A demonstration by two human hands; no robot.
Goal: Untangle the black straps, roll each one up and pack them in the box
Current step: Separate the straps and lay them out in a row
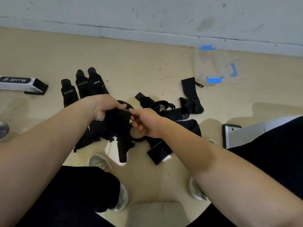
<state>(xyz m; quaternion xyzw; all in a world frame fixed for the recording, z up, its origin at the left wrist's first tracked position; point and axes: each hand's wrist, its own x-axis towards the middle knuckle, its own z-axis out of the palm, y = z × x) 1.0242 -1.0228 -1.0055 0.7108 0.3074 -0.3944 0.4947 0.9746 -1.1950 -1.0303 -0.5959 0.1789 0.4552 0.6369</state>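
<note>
Holds one strap (117,119) in the air above the floor (147,71), directly over the near part of the tangle (173,115). Grips the bunched left portion in the left hand (101,108), with fingers curled round the fabric. Pinches the upper edge with the right hand (143,123), between thumb and forefinger, with the other fingers curled underneath. Lets several black tails hang down from the held bundle; cannot tell whether these belong to one strap or to more.

Places the bulk of the tangle on the floor just right of the hands: looped, crossed bands, not yet separated. Places one loose strap (191,90) beyond the tangle, flat and unrolled. Places three straps (83,88) side by side beyond the left hand, apart from the tangle and compact; cannot confirm whether rolled or only folded.

Locates the clear box (214,66), with blue clips, near the wall (147,13) and well apart from both hands. Shows no black strap inside it.

Rates progress as partial:
- Done, apparently: three straps freed and set aside.
- In hand: freeing or sorting the held strap.
- Left: separating the tangle, rolling each strap, packing everything.

Notes also a white carton (19,83) at far left, a dark flat device (159,154) at the tangle's near edge, and shoes (100,161) below.
</note>
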